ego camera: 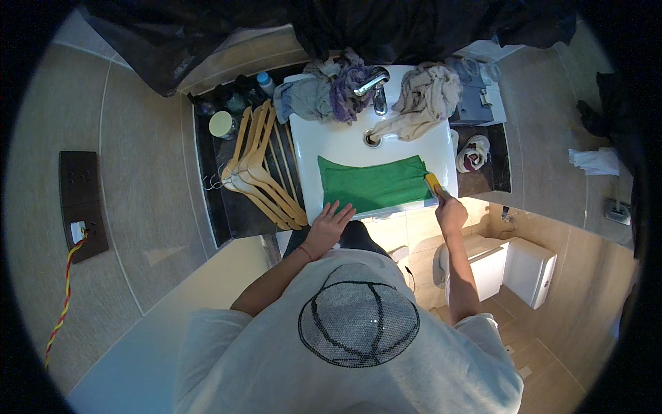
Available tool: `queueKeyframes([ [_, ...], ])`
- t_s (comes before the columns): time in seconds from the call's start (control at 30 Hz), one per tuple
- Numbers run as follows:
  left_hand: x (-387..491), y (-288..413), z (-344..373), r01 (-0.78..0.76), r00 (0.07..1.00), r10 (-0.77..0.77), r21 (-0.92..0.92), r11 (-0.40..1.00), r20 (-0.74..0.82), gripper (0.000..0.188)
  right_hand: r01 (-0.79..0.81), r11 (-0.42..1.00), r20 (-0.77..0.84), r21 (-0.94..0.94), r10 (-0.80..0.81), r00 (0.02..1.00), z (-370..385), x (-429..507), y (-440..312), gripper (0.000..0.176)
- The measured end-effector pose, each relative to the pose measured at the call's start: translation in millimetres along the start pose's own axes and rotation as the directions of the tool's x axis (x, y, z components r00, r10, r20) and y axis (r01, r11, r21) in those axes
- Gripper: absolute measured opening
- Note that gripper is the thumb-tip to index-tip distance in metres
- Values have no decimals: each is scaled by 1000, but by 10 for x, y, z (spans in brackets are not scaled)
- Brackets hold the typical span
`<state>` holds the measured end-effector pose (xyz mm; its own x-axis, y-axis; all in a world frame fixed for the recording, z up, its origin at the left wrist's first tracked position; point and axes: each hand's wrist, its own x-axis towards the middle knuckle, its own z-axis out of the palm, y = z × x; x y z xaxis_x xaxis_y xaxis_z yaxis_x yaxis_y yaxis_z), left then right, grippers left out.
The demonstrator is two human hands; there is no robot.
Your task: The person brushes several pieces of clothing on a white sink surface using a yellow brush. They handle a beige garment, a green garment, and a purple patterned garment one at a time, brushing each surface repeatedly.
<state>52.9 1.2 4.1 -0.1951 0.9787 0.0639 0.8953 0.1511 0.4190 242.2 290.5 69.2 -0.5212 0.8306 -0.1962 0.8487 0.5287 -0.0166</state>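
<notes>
A green cloth (375,182) lies spread across the front of a white washbasin (339,139), its top edge curving inward. My left hand (331,222) rests on the cloth's lower left edge with its fingers spread. In my right hand (451,212) is a yellow scrubbing brush (432,181), which touches the cloth's right edge; its bristle side is mostly hidden. Behind the cloth is the round drain (371,138), partly covered by a bunched beige cloth (426,98). A chrome faucet (380,95) stands at the back of the basin.
Crumpled grey-blue cloth (305,101) and purple cloth (351,88) lie at the basin's back left. Wooden hangers (258,171) and a lidded jar (222,125) occupy the dark counter on the left. A shoe (473,153) and a grey box (470,106) sit on the right.
</notes>
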Motion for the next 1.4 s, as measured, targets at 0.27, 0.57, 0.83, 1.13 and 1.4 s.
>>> queueKeyframes([
  [0.27, 40, -9, -49, 11, 998, -9, -38, 999, 58, 58, 333, 929, 176, 160, -359, 917, 847, -208, -898, 22],
  [0.57, -20, -19, -13, 36, 997, -34, 24, 999, -69, 41, 309, 858, 131, 410, -390, 911, 275, -2, -867, 25],
  [0.83, -93, -21, 98, 102, 990, -99, 30, 994, -102, 46, 442, 856, -20, 269, -454, 891, 851, 301, -1797, 22],
  [1.13, -88, 19, 70, 141, 987, -139, 15, 990, -85, 46, 571, 699, 60, 430, -654, 754, 506, -181, -1447, 20],
  [1.4, -87, 11, 110, 169, 983, -165, 42, 985, -82, 46, 516, 774, 13, 368, -559, 829, 432, 326, -1649, 18],
])
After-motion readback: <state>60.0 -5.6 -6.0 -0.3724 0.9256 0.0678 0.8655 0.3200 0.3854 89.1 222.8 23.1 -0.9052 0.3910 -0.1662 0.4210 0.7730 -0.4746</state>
